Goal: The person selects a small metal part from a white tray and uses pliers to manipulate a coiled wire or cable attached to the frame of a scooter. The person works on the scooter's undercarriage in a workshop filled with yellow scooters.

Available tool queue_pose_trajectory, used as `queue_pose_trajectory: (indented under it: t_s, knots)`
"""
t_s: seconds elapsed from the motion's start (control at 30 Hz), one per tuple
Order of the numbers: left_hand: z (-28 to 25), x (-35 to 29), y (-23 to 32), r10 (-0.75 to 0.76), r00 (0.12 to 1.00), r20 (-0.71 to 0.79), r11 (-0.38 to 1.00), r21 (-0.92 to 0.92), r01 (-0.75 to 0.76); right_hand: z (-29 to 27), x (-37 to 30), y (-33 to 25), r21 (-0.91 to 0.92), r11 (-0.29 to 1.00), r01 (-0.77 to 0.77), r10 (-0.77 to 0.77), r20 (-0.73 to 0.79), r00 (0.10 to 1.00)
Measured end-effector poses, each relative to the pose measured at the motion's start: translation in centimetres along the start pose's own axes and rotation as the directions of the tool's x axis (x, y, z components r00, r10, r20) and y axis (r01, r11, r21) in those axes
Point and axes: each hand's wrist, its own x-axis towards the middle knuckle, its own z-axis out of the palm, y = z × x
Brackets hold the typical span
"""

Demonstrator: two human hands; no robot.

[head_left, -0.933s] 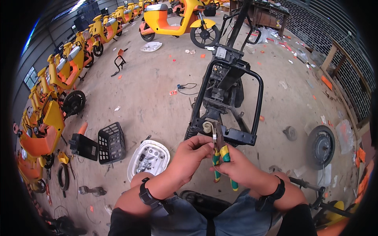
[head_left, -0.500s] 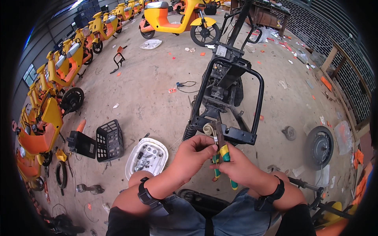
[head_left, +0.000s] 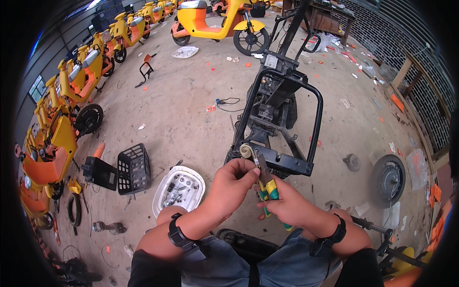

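My left hand (head_left: 233, 185) is closed in a pinch on a coiled beige cable (head_left: 245, 151), whose coil sticks up above my fingertips. A pale sleeve-like part of it shows beside the thumb. In my right hand (head_left: 289, 200) is a pair of pliers (head_left: 271, 188) with green and yellow handles, the dark jaws pointing up. The jaws stand close beside the cable; whether they touch it I cannot tell. Just beyond both hands is a bare black scooter frame (head_left: 315, 124) with a looped tube at its near end.
A white tray (head_left: 195, 195) of metal parts lies left of my hands, near a black basket (head_left: 134, 167). To the right lies a wheel (head_left: 388, 181). Yellow scooters (head_left: 71, 86) line the left side; another yellow scooter (head_left: 210, 24) stands at the back. Litter dots the floor.
The coiled cable has shifted left and slightly up with my left hand, away from the plier jaws. My right hand still holds the pliers in nearly the same place.
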Motion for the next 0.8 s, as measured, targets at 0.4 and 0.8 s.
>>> queue_pose_trajectory:
  t_s: [0.4,0.8]
  knots:
    - [-0.1,0.2,-1.3,0.113,0.994,0.011,0.988,0.103,-0.114,0.5,-0.2,-0.4,0.124,0.992,-0.024,0.032,-0.065,0.997]
    - [0.1,-0.1,-0.9,0.056,0.993,-0.102,0.998,-0.014,-0.057,-0.1,0.0,-0.5,0.009,1.000,0.002,-0.002,-0.029,1.000]
